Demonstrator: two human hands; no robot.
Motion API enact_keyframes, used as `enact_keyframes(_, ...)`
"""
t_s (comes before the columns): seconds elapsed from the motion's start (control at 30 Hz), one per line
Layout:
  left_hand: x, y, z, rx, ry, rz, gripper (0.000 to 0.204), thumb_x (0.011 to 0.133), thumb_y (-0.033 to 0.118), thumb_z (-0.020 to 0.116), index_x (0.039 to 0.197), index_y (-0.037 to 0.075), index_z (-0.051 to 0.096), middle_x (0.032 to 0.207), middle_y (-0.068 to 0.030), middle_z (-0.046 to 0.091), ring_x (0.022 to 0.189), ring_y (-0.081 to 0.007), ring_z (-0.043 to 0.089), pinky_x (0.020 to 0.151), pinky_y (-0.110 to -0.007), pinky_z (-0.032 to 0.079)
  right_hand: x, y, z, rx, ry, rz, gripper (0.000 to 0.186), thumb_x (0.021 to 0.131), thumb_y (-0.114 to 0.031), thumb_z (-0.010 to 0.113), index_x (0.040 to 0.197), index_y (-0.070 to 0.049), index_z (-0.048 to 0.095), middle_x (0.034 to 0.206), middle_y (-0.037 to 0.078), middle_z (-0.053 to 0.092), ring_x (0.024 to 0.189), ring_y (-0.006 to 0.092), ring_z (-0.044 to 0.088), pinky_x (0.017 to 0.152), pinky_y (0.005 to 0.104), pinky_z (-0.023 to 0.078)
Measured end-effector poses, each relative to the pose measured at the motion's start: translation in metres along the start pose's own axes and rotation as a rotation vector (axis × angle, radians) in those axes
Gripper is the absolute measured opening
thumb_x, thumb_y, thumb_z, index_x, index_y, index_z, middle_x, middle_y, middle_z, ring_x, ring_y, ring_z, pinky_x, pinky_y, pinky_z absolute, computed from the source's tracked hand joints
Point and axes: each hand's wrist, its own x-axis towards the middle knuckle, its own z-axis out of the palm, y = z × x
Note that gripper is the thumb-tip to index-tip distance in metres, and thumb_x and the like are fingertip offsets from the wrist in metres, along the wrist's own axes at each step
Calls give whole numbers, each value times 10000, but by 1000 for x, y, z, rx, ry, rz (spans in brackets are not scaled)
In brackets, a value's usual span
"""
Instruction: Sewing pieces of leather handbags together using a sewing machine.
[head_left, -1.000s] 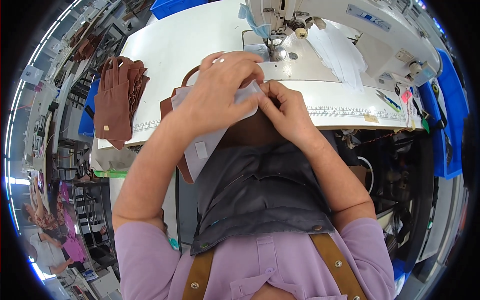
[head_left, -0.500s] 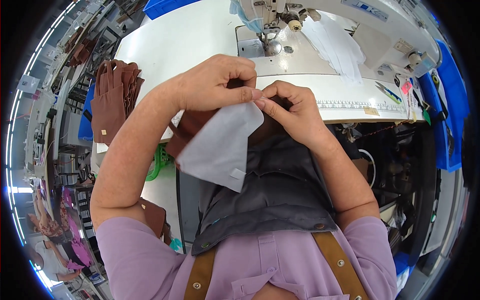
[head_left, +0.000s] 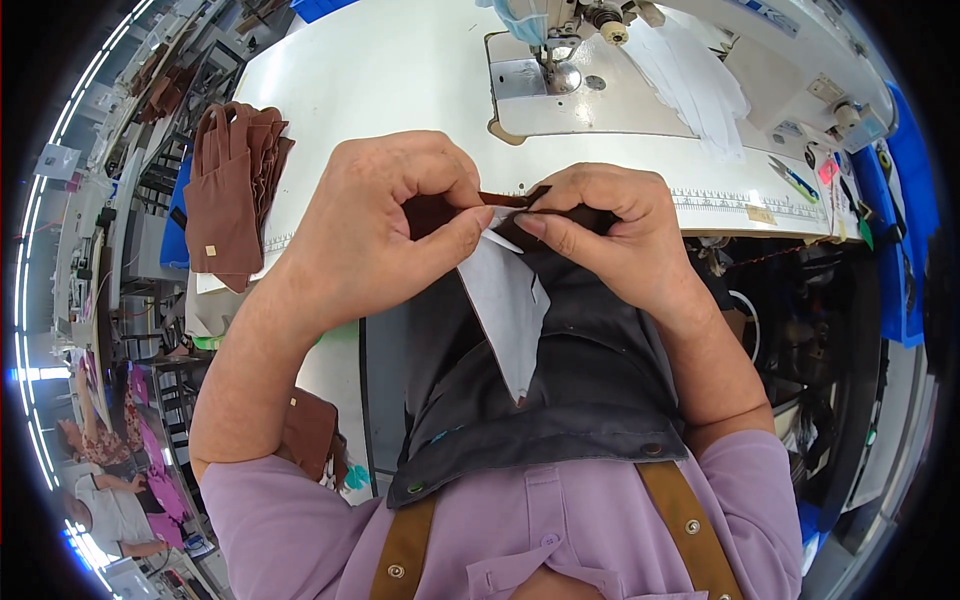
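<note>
My left hand [head_left: 400,230] and my right hand [head_left: 602,236] both pinch the top edge of a brown fabric piece [head_left: 505,199] at the table's front edge, thumbs nearly meeting. Its pale grey backing [head_left: 500,315] hangs in a point over my dark apron [head_left: 430,370]. Just beyond my hands stands the sewing machine, its needle and presser foot [head_left: 550,72] over a metal plate. To my left on the white tabletop [head_left: 330,70] lies a stack of brown bags with handles [head_left: 225,190].
Scissors [head_left: 795,180] and white cloth [head_left: 690,90] lie on the right. Blue bins [head_left: 898,290] flank that end. More brown pieces [head_left: 310,435] sit low left. Two co-workers [head_left: 110,515] at the far left handle pink material.
The piece has turned so its pale backing hangs narrower and pointed downward. My left hand has rotated and moved slightly toward me; my right hand has shifted right, still pinching.
</note>
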Motion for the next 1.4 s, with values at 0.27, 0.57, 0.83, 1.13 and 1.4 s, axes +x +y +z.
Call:
enact_keyframes(0.27,-7,17,-1,87,65,48,71,794,12,738,769,-18,679,848,-78,704,734,-119,595,630,-263,447,-6,-21,-2,40,20,-88,81,790,21,774,790,16,693,837,80,725,739,116,653,651,251,509)
enact_keyframes(0.57,-6,25,6,63,89,23,72,756,-19,729,739,7,663,854,-78,720,744,-120,562,620,-260,423,-10,-24,-9,63,76,-93,99,763,32,784,757,3,690,845,83,732,734,114,659,637,247,502)
enact_keyframes(0.83,-4,22,8,84,117,105,90,765,-24,727,753,16,648,879,-66,711,727,-101,560,618,-247,425,-10,-25,-12,23,90,-121,110,755,28,785,750,-3,679,836,74,723,715,102,647,616,237,492)
enact_keyframes(1.13,-5,3,15,-12,163,-80,73,829,33,704,896,31,673,907,-31,628,788,-84,553,736,-245,434,-2,-21,-5,-29,91,-126,121,761,26,779,735,4,663,788,58,692,682,98,611,603,250,472)
enact_keyframes(1.4,-26,-19,29,-445,276,-316,75,851,53,698,913,11,693,885,-18,650,761,-67,551,729,-241,449,5,-18,9,-107,71,-107,145,766,22,778,713,12,643,764,51,673,670,95,581,591,250,454)
